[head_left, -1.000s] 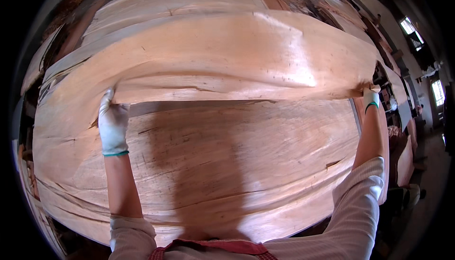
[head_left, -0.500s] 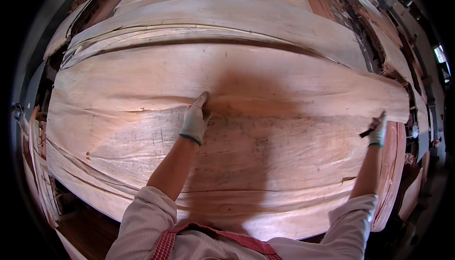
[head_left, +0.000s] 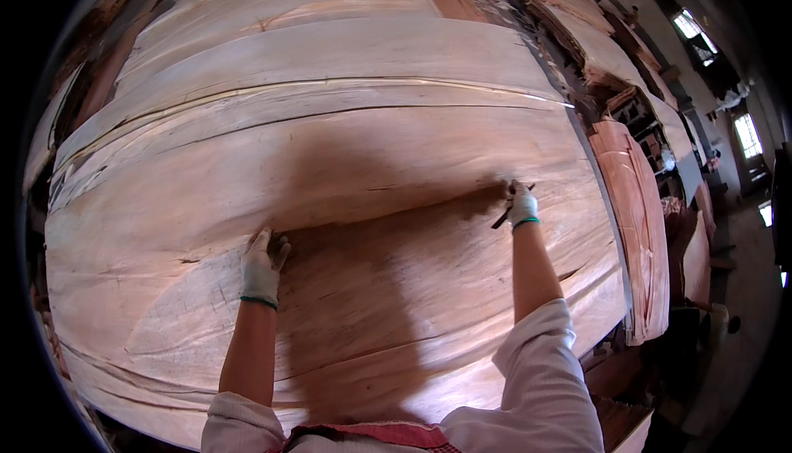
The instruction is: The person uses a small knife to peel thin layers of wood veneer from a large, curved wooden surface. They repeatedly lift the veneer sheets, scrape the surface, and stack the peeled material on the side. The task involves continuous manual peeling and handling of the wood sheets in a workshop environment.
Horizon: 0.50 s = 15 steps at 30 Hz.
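Broad, thin sheets of pale wood veneer lie in front of me, the upper veneer sheet [head_left: 412, 143] having a near edge that runs between my hands with a dark shadow under it. My left hand [head_left: 262, 271], in a white glove with a green cuff, is closed at that edge, its fingertips on the wood. Farther right, my right hand [head_left: 522, 205], gloved the same way, is closed round a thin dark tool [head_left: 500, 219] and also meets the edge; the tool's exact kind is hard to make out. Beneath lies another veneer sheet [head_left: 355, 296], wrinkled toward me.
A split, pale strip [head_left: 330, 82] crosses the sheets beyond my hands. Reddish veneer [head_left: 631, 230] is stacked at the right side. More veneer piles [head_left: 577, 32] and scraps lie farther right, near a wall with bright windows [head_left: 749, 135].
My view has swung to the right. My right hand has come away from the sheet's right end, inward along its edge, with the dark tool. The edge between my hands now casts a deeper shadow.
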{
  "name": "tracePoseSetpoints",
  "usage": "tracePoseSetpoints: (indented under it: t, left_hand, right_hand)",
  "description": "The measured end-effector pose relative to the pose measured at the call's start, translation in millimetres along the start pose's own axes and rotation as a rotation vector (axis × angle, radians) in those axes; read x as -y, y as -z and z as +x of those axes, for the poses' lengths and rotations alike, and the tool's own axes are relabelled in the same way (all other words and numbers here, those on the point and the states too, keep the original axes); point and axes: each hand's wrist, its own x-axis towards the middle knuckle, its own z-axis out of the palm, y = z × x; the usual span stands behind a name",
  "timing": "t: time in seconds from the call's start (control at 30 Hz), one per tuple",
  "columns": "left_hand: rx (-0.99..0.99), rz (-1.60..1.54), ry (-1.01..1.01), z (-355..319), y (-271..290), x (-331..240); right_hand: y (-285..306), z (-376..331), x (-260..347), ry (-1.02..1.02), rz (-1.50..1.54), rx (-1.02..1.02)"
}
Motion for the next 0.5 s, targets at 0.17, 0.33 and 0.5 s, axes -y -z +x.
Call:
tracePoseSetpoints:
  t: [0.17,0.33,0.5]
  left_hand:
    - [0.131,-0.041,-0.019,4.1,24.9,0.6]
    - [0.267,0.547,-0.188,-79.4,59.6,-27.9]
    - [0.272,0.424,-0.219,-161.3,92.5,-18.4]
  right_hand:
    - [-38.2,-63.5,-4.5,0.386,-0.041,0.023]
    - [-32.6,-195.6,-7.7,0.230,-0.222,0.379]
    - [34.6,-302.8,-41.3,0.311,-0.450,0.520]
